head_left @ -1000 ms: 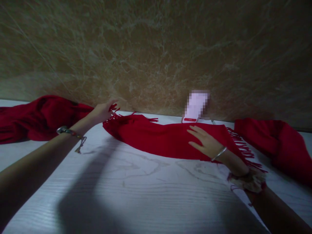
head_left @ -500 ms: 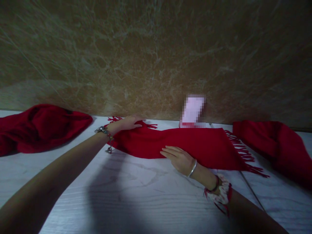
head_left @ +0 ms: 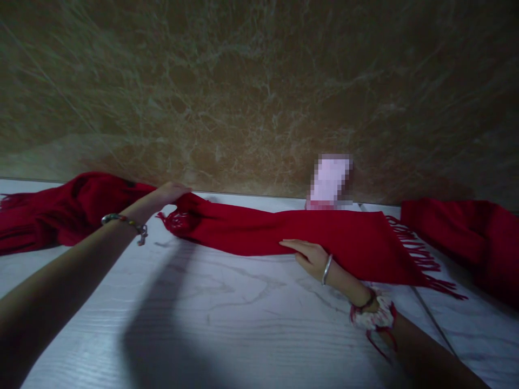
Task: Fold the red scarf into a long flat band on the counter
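Red fringed scarf (head_left: pixel 251 229)
left hand (head_left: pixel 171 193) curled at one end, can't tell if gripping; right hand (head_left: pixel 311 256) open-fingered over the edge

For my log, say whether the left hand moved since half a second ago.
Yes: the left hand moved left, away from the dark seam at right.

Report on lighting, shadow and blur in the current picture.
Head view: light is dim, the marbled wall darkening toward its upper corners; head view: a broad, soft-edged shadow crosses the white wood-grain surface; head view: the red fringed cloth shows little texture; head view: coarse pixel blocks hide the pale object's details.
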Motion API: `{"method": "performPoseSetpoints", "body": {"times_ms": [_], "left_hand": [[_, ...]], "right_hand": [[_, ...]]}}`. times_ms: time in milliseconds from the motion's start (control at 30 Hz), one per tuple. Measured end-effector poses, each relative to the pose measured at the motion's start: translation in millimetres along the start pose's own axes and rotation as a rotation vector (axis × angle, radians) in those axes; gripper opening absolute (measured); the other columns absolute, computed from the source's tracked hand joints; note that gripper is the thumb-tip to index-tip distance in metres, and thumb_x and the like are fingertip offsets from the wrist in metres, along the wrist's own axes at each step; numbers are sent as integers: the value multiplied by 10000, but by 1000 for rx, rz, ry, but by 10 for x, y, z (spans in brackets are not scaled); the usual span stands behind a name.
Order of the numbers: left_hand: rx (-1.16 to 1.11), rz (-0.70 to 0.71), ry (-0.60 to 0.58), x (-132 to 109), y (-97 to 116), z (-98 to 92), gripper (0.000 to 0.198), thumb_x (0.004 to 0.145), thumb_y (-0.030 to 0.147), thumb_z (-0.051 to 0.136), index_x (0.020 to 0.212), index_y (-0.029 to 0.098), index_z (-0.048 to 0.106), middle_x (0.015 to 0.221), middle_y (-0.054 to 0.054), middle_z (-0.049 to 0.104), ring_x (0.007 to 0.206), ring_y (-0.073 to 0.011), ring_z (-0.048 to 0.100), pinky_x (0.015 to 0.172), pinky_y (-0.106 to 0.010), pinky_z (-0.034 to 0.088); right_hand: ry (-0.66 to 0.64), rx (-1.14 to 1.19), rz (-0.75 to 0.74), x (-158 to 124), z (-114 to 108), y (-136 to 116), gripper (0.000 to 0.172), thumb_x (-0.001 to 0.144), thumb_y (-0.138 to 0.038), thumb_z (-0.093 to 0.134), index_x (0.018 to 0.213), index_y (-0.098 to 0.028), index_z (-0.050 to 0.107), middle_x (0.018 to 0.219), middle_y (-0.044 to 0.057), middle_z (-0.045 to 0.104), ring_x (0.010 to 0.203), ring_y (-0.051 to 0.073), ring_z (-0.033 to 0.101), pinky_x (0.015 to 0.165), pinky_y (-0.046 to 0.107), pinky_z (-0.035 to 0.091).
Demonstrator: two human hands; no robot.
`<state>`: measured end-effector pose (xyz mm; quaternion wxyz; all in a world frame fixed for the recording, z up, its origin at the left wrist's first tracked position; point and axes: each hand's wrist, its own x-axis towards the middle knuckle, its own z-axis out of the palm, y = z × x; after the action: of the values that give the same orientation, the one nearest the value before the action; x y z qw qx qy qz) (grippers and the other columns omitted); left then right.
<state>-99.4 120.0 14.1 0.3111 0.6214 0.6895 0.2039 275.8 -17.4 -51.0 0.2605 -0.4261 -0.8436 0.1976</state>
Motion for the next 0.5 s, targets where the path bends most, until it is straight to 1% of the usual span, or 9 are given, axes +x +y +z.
{"method": "performPoseSetpoints", "body": {"times_ms": [67, 133, 200, 267, 300, 333, 367, 433, 500], "left_hand": [[-39, -4, -60, -45, 12, 13, 302, 828, 341, 437, 747, 106, 609, 638, -13, 651, 643, -142, 589, 633, -255, 487], [-70, 43, -126, -92, 25, 39, 312, 801, 396, 460, 841, 137, 629, 842, -38, 687, 818, -170, 608, 730, -262, 484], [-48, 134, -199, -136, 17, 54, 377, 690, 433, 576, 959, 174, 629, 1020, -46, 664, 981, -201, 571, 805, -259, 461], [20, 202, -266, -169, -13, 59, 544, 566, 433, 664, 1055, 202, 606, 1085, -45, 642, 1046, -231, 542, 829, -266, 450], [54, 207, -284, -177, -32, 60, 593, 531, 439, 680, 1070, 205, 603, 1080, -46, 644, 1043, -242, 545, 824, -272, 452], [70, 195, -279, -179, -50, 61, 599, 521, 453, 680, 1062, 204, 610, 1064, -48, 651, 1026, -246, 555, 816, -274, 456], [65, 175, -248, -172, -65, 62, 576, 533, 471, 668, 1038, 197, 624, 1042, -52, 659, 1001, -245, 568, 803, -272, 462], [8, 119, -137, -137, -87, 57, 509, 595, 495, 621, 990, 175, 644, 993, -64, 672, 937, -231, 596, 771, -265, 477], [-47, 66, -14, -83, -97, 40, 458, 671, 479, 567, 971, 141, 646, 936, -75, 680, 871, -220, 615, 748, -275, 487]], "right_hand": [[29, 51, 47, 3, -8, 11, 447, 763, -117, 363, 1130, -219, 596, 1115, 16, 642, 997, 150, 604, 886, 330, 486], [55, 84, 93, 12, -13, 34, 429, 760, -135, 380, 1109, -235, 610, 1092, 7, 654, 981, 157, 612, 881, 338, 488], [94, 116, 139, 27, -17, 65, 409, 755, -151, 401, 1087, -239, 623, 1076, 9, 662, 970, 164, 617, 877, 348, 489], [143, 164, 185, 45, -21, 99, 383, 759, -172, 418, 1070, -240, 632, 1068, 13, 666, 962, 166, 619, 870, 349, 492], [168, 192, 206, 55, -23, 116, 370, 765, -183, 423, 1063, -241, 635, 1068, 14, 666, 962, 165, 618, 868, 346, 492], [192, 220, 224, 64, -24, 135, 356, 771, -195, 427, 1055, -241, 637, 1069, 16, 665, 966, 164, 615, 867, 342, 492], [210, 246, 238, 72, -24, 154, 341, 777, -209, 431, 1045, -239, 640, 1071, 21, 664, 969, 164, 613, 866, 339, 492], [229, 290, 257, 86, -25, 194, 314, 784, -238, 440, 1020, -226, 647, 1063, 35, 666, 964, 169, 613, 859, 340, 493], [238, 322, 271, 97, -24, 234, 294, 784, -259, 451, 992, -214, 654, 1045, 48, 672, 951, 174, 617, 853, 345, 494]]}}
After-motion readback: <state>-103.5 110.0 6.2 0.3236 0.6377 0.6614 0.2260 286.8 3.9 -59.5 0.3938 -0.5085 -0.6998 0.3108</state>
